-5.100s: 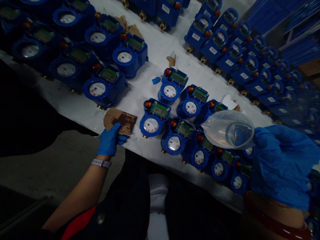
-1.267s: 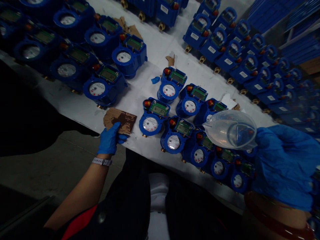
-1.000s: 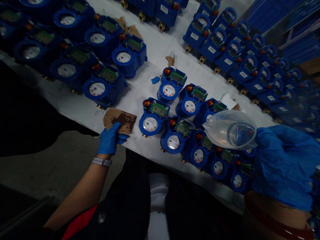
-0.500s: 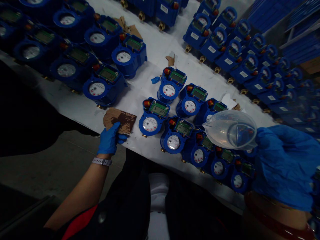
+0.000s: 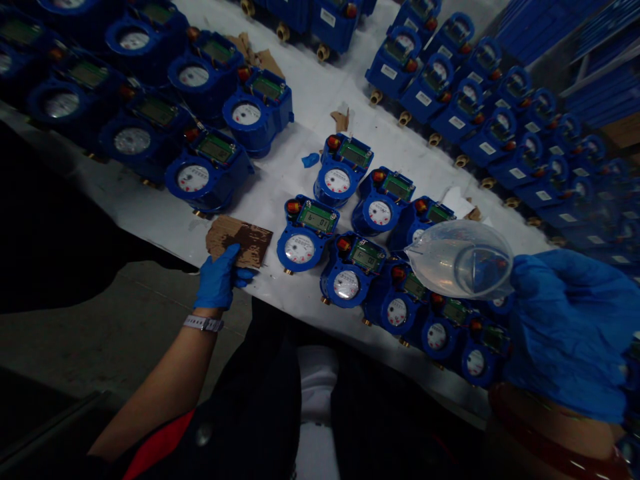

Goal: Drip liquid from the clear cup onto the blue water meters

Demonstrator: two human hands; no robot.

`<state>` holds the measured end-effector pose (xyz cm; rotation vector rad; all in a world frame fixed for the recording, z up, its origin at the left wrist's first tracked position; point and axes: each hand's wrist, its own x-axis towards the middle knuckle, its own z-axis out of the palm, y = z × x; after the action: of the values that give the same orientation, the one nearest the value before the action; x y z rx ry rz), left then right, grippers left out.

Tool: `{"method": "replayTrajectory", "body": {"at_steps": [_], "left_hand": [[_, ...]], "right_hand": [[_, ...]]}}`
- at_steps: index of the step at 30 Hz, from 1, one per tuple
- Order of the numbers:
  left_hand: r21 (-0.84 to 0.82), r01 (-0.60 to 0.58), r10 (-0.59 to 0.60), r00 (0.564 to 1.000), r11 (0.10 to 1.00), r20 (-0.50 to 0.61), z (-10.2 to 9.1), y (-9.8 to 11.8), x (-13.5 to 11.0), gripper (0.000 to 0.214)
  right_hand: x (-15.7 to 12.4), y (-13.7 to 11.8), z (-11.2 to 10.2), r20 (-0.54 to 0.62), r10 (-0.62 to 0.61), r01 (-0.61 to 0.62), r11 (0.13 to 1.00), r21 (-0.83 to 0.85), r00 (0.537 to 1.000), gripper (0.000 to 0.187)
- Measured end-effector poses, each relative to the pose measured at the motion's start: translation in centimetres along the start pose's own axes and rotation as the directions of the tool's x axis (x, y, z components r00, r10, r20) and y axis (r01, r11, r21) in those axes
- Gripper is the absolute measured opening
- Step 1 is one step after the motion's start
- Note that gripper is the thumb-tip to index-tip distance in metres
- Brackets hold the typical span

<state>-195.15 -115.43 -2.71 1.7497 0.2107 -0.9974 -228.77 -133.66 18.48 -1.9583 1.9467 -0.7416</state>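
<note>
The gloved right hand [image 5: 565, 330] is closed around a clear plastic jug [image 5: 460, 260], tilted above the near-right blue meters [image 5: 397, 300], while the left hand [image 5: 219, 278] presses flat, fingers together, on a cardboard scrap [image 5: 240, 239] at the table's near edge [image 5: 150, 213].

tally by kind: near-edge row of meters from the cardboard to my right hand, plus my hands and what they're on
blue round-dial water meters, near-edge row, dials in view: 5
clear plastic measuring cup, in the right hand: 1
brown torn cardboard piece, under the left hand: 1
blue-gloved hands, left hand and right hand: 2
total: 9
</note>
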Motion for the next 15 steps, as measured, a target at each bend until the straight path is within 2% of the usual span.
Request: {"method": "replayTrajectory", "body": {"at_steps": [7,15], "left_hand": [[0.002,0.01,-0.01,1.0,1.0,-0.007,0.12,0.19,-0.21,0.017],[0.004,0.009,-0.009,1.0,1.0,-0.007,0.08,-0.06,0.0,0.019]], "right_hand": [[0.0,0.71,-0.12,-0.013,-0.014,0.014,1.0,0.007,1.0,0.025],[-0.01,0.14,0.08,-0.001,-0.041,0.041,0.999,-0.013,0.999,0.023]]}}
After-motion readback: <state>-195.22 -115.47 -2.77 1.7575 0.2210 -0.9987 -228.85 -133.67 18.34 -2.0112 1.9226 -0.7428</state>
